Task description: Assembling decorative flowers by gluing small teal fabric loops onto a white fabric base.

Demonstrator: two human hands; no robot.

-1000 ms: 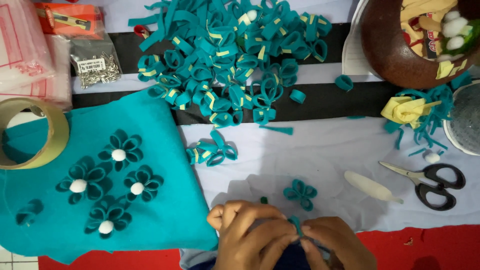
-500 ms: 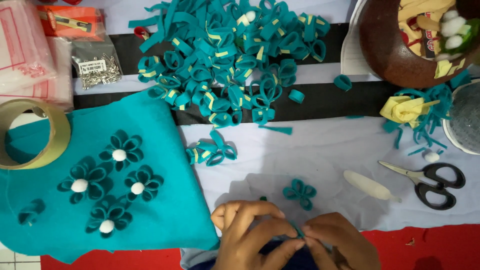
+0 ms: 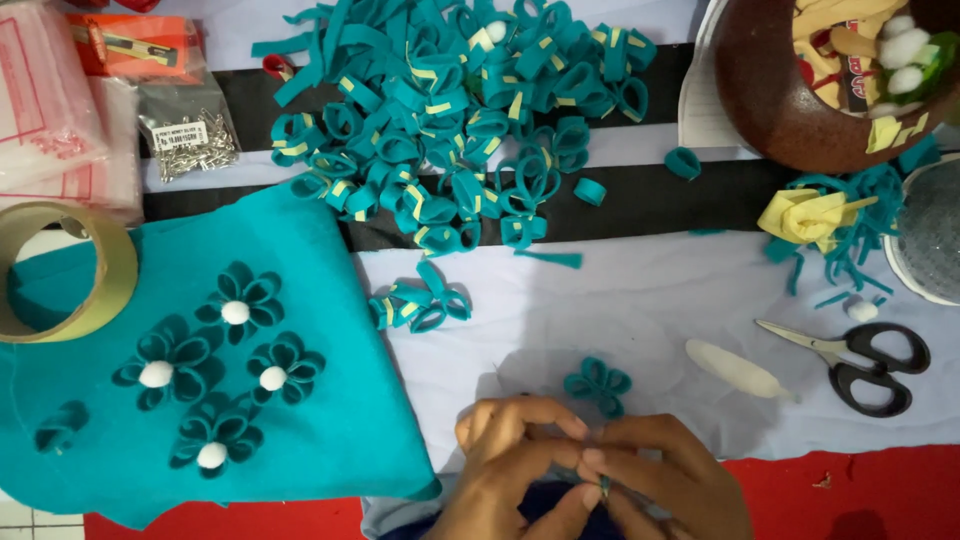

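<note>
With four pompom-centred teal felt flowers [image 3: 215, 370] finished and a heap of teal felt loops [image 3: 450, 110] untouched, we pinch a small teal felt piece [image 3: 603, 487] between left hand [image 3: 510, 470] and right hand [image 3: 665, 480] fingers near the surface's edge.

**Where everything sits on the table**

The two hands meet at the near edge, the left hand [image 3: 510, 460] touching the right hand [image 3: 665, 480], with a small felt piece [image 3: 603, 487] pinched between their fingertips. Just beyond them lies a felt flower [image 3: 598, 385]. To the left spreads a felt sheet [image 3: 330, 400] carrying four finished flowers [image 3: 235, 312], with a tape roll [image 3: 70, 270] at its far left corner. The pile of felt loops [image 3: 450, 120] lies at the far side (centre). Scissors [image 3: 860, 360] lie to the right, a bowl [image 3: 790, 90] behind them.
</note>
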